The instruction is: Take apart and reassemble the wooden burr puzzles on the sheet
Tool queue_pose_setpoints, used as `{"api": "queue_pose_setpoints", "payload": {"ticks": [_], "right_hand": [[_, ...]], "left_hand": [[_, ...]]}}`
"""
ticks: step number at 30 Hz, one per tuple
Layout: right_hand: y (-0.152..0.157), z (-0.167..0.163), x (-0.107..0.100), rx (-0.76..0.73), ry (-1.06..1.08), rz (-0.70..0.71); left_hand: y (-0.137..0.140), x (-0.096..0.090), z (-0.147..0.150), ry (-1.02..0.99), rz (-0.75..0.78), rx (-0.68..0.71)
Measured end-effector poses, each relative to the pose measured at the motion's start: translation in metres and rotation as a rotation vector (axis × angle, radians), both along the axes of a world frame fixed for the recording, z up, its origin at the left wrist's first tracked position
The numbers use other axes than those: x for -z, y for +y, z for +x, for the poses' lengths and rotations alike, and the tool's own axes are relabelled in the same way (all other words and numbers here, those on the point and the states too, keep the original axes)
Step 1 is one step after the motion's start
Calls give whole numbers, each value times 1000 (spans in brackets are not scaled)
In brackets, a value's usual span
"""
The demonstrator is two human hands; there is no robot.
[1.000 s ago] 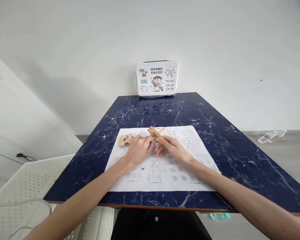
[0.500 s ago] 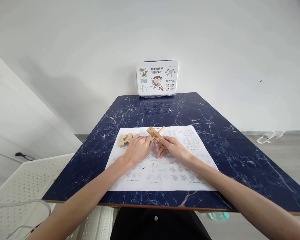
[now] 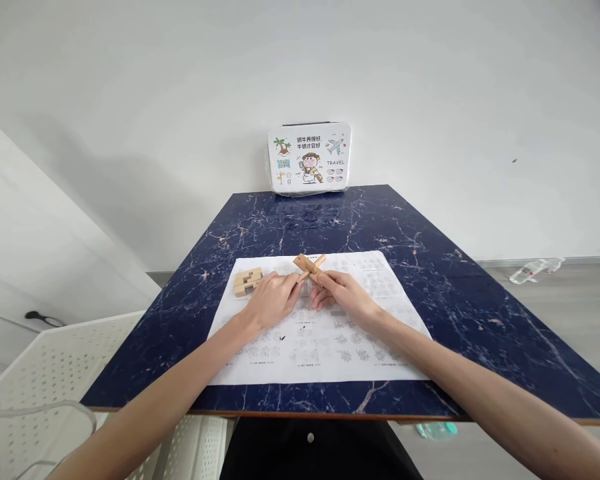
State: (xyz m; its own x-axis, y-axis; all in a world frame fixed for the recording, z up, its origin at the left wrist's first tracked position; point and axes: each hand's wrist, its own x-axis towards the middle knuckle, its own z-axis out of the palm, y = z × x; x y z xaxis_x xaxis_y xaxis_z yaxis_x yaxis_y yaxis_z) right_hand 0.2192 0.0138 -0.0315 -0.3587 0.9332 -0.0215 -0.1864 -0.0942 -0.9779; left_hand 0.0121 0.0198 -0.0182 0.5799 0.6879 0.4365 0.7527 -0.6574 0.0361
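Observation:
Two notched wooden puzzle pieces (image 3: 305, 265) cross each other in an X above the printed sheet (image 3: 300, 369). My left hand (image 3: 274, 297) is closed on the lower left end of one piece. The near right end of the other is pinched between the thumb and fingers of my right hand (image 3: 343, 293). Whether the two pieces are locked together at the crossing I cannot tell. Left of my left hand, several more notched wooden blocks (image 3: 247, 283) lie side by side on the sheet.
A dark blue marble-patterned table (image 3: 310, 227) carries the sheet. At its far edge, a white cartoon-printed case (image 3: 310, 160) stands against the wall. White perforated shelving (image 3: 80, 353) is at the left. Plastic bottles (image 3: 535, 270) lie on the floor at the right.
The held pieces have turned slightly against each other, and the crossing shows more openly. Both hands keep their grip. The whole view has shifted a little.

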Motion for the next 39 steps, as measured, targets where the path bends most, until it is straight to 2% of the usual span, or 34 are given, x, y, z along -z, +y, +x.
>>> {"api": "queue_pose_setpoints", "payload": {"ticks": [14, 18, 24, 28, 34, 39], "right_hand": [[-4, -1, -9, 87, 28, 126], [2, 7, -11, 219, 81, 85], [22, 30, -4, 486, 280, -14], [34, 42, 0, 620, 373, -39], [42, 50, -6, 704, 467, -179], [45, 52, -6, 697, 530, -181]], "left_hand": [[-2, -6, 0, 11, 58, -32], [-1, -6, -2, -40, 44, -51], [2, -7, -7, -173, 7, -40], [7, -15, -13, -210, -21, -55], [24, -36, -52, -133, -217, -109], [27, -32, -100, -57, -393, -125]]}}
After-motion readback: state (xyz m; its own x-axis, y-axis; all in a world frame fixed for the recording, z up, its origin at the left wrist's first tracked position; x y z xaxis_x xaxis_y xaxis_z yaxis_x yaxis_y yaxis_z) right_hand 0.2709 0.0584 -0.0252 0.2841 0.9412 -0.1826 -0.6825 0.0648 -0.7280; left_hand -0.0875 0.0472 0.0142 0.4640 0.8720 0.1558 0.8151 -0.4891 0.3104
